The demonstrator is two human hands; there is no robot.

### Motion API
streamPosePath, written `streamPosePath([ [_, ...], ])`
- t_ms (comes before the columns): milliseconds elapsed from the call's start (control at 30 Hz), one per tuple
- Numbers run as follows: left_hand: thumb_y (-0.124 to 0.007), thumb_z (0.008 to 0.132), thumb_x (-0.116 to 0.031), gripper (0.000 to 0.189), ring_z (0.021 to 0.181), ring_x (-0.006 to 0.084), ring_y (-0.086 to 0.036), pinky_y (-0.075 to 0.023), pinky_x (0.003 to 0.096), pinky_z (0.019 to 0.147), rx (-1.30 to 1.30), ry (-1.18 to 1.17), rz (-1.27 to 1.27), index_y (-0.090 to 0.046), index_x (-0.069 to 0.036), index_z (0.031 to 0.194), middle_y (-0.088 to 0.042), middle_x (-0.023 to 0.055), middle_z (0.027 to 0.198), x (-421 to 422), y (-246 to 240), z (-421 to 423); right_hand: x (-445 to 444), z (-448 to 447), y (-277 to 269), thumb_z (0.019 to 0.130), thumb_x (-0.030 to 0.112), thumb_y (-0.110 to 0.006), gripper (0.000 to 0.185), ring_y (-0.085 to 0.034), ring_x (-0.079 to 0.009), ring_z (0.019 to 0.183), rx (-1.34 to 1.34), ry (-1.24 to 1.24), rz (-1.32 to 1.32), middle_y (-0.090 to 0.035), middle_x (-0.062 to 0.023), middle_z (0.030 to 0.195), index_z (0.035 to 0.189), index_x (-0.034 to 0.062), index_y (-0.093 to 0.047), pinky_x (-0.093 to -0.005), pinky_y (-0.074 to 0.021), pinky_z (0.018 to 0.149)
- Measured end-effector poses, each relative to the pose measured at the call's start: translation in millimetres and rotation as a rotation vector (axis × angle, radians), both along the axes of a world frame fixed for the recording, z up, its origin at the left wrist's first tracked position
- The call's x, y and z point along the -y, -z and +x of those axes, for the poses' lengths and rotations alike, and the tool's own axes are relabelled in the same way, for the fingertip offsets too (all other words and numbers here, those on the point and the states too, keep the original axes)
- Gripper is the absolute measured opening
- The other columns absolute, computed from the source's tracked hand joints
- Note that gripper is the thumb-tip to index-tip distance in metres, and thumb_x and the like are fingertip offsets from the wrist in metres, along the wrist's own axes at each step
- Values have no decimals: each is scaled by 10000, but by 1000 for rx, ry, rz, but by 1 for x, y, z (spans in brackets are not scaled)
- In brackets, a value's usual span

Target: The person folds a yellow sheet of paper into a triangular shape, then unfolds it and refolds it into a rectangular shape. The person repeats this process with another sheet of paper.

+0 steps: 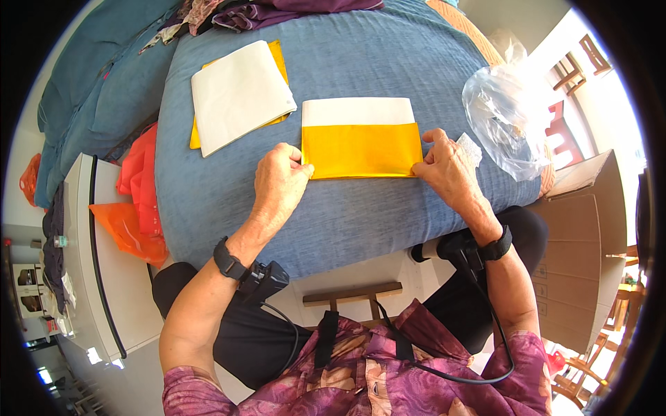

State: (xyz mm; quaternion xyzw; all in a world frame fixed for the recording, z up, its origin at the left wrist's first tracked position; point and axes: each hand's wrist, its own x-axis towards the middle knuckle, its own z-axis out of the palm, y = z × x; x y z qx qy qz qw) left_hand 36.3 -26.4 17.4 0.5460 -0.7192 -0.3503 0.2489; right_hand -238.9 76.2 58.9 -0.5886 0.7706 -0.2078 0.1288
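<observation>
A yellow sheet [361,151] lies before me on the blue cloth, with a white paper strip [358,111] showing beyond its far edge. The yellow layer appears folded over the white one along the near edge. Thumb and fingers of my left hand [282,169] pinch the near left corner. At the near right corner, my right hand [446,165] grips the same sheet with its thumb, index finger raised along the side. A crumpled piece of clear plastic [470,149] sits beside my right hand, partly behind it. Farther left rests a stack of white paper [240,96] on yellow sheets [279,57].
Blue fabric [218,208] covers the padded surface. A clear plastic bag [494,109] lies at the right, above a cardboard box [572,249]. Purple clothing [291,13] is heaped at the far edge. Red and orange bags [138,223] hang at the left by a white cabinet [112,260].
</observation>
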Motion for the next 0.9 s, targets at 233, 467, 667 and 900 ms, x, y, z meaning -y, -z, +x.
streamPosePath([
  [233,-807,812,-76,212,792,289,-729,-569,409,732,-26,9,80,-695,36,951,-741,162,851,-6,-4,0,-6,-1,-17,768,120,-712,431,-717,-380,817,38,-1,85,-720,-207,786,1145,-69,-622,-464,-556,785],
  [467,-820,800,-65,220,777,289,-723,-569,409,728,-23,20,42,-691,39,944,-733,162,832,-5,-3,0,-8,4,-13,754,110,-728,466,-696,-345,996,-103,-3,43,-739,-189,909,1176,-53,-618,-452,-546,850],
  [667,-826,799,-68,233,777,283,-725,-571,403,725,-28,14,36,-682,37,948,-734,158,830,-6,-2,0,-6,18,-13,826,13,-623,503,-543,-380,1322,-557,-260,-454,-593,-207,1393,1325,-32,-578,-485,-453,1081],
  [900,-816,799,-53,218,746,269,-725,-567,385,701,-53,9,57,-675,34,941,-732,151,811,-5,0,0,-9,49,14,903,140,-675,642,-371,-373,1491,-213,-614,-229,-425,-197,1583,1481,-35,-458,-496,-312,1226],
])
